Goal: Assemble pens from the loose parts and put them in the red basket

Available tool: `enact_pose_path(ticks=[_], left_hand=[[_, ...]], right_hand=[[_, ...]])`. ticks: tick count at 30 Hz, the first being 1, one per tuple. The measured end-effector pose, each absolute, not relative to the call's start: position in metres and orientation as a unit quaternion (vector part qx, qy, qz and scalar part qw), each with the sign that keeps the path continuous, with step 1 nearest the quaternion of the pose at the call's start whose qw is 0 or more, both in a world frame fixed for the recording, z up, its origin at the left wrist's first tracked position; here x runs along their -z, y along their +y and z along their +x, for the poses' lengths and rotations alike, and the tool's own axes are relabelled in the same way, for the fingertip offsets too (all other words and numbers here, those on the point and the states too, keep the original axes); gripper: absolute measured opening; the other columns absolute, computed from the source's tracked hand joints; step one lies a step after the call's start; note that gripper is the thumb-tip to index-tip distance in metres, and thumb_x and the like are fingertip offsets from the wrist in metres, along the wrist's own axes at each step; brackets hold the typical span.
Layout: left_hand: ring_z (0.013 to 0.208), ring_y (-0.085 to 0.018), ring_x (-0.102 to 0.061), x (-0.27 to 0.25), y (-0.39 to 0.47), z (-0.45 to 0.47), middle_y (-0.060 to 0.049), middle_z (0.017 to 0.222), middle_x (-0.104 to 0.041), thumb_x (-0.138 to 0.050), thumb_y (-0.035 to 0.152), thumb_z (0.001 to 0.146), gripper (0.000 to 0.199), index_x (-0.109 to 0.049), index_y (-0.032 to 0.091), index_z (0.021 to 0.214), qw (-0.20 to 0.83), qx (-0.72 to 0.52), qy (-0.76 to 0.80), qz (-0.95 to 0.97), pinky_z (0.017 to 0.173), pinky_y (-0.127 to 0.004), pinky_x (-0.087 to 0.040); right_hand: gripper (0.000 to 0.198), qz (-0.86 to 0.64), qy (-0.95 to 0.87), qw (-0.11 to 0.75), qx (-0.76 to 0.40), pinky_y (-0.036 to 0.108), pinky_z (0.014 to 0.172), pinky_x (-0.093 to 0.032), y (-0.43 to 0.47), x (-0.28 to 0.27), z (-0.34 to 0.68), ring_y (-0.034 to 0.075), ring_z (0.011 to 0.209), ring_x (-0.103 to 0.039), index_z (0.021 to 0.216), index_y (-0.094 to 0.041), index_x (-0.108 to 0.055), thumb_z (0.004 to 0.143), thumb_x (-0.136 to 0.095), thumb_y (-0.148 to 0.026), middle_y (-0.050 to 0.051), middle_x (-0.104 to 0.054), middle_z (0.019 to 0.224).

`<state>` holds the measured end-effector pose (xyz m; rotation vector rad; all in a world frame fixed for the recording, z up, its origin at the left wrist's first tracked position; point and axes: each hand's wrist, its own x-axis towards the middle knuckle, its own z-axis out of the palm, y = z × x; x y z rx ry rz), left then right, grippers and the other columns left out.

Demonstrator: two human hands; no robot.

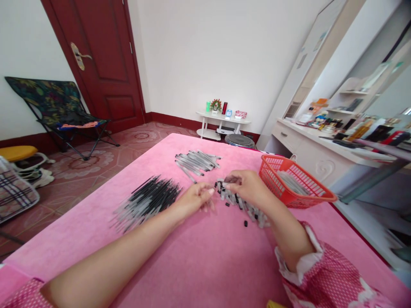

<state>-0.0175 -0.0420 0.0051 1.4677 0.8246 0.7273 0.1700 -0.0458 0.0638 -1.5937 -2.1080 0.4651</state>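
My left hand (201,196) is closed, its thumb and fingers curled together. A slim pen (187,173) runs from its fingertips up and to the left, seemingly gripped there. Over a heap of clear and black pen caps (239,200) is my right hand (247,186), with thumb and fingers pinched; what lies between them is hidden. Left of my left hand lies a fanned bundle of thin black-and-clear pen refills (150,201). Beyond my hands is a pile of clear pens with dark ends (199,161).
A red plastic basket (298,199) holding clear tubes stands at the right of the pink-covered table (199,265). One black piece (245,223) lies loose near the caps. A cluttered dresser (324,139) stands at the right, a folding chair (69,111) at the left.
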Motion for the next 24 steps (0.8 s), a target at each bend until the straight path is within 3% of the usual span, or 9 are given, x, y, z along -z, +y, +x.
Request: enact_pose_path(ticks=[4,8,11,16,19,24], left_hand=[[0.049,-0.011,-0.05,0.012,-0.042,-0.014,-0.001,0.054,-0.058,-0.049,0.039,0.081,0.029,-0.058,0.014,0.068,0.485,-0.25,0.381,0.746,0.051,-0.022,-0.035],[0.055,-0.013,-0.053,0.01,-0.046,-0.014,-0.002,0.058,-0.062,-0.05,0.032,0.078,0.024,-0.062,0.016,0.064,0.356,-0.242,0.403,0.807,0.054,-0.023,-0.034],[0.056,-0.014,-0.054,0.006,-0.047,-0.016,-0.003,0.059,-0.063,-0.049,0.032,0.079,0.026,-0.064,0.016,0.067,0.355,-0.24,0.4,0.811,0.053,-0.023,-0.034],[0.057,-0.015,-0.053,0.012,-0.044,-0.019,-0.003,0.062,-0.064,-0.048,0.029,0.078,0.024,-0.066,0.016,0.07,0.359,-0.242,0.389,0.813,0.053,-0.024,-0.034],[0.06,-0.015,-0.054,0.016,-0.043,-0.02,-0.003,0.066,-0.066,-0.048,0.024,0.077,0.021,-0.067,0.016,0.074,0.358,-0.244,0.375,0.82,0.056,-0.024,-0.036],[0.06,-0.014,-0.055,0.017,-0.042,-0.022,-0.002,0.065,-0.065,-0.047,0.023,0.076,0.019,-0.065,0.016,0.075,0.382,-0.259,0.352,0.814,0.055,-0.023,-0.037]], right_hand=[[0.017,-0.659,-0.731,0.176,0.024,0.03,0.069,-0.041,-0.038,-0.065,0.178,0.02,0.082,-0.06,0.084,-0.022,-0.069,0.072,-0.06,-0.028,0.006,-0.067,0.088],[0.016,-0.58,-0.792,0.188,-0.029,0.025,0.073,-0.042,-0.018,-0.06,0.151,0.016,0.082,-0.06,0.083,-0.018,-0.069,0.074,-0.055,-0.019,0.005,-0.068,0.088],[0.02,-0.518,-0.837,0.146,-0.095,0.022,0.073,-0.043,0.004,-0.055,0.116,0.014,0.081,-0.061,0.085,-0.017,-0.069,0.071,-0.055,-0.012,0.003,-0.069,0.088],[0.02,-0.559,-0.826,0.054,-0.053,0.025,0.073,-0.044,0.029,-0.045,0.068,0.019,0.087,-0.062,0.089,-0.017,-0.069,0.072,-0.059,-0.021,0.007,-0.07,0.091],[0.023,-0.582,-0.811,0.047,-0.036,0.031,0.075,-0.044,0.035,-0.038,0.052,0.024,0.089,-0.062,0.088,-0.014,-0.069,0.07,-0.063,-0.027,0.014,-0.068,0.092],[0.021,-0.596,-0.799,0.054,-0.054,0.031,0.079,-0.044,0.038,-0.036,0.051,0.024,0.092,-0.062,0.087,-0.012,-0.068,0.066,-0.062,-0.014,0.014,-0.068,0.093]])
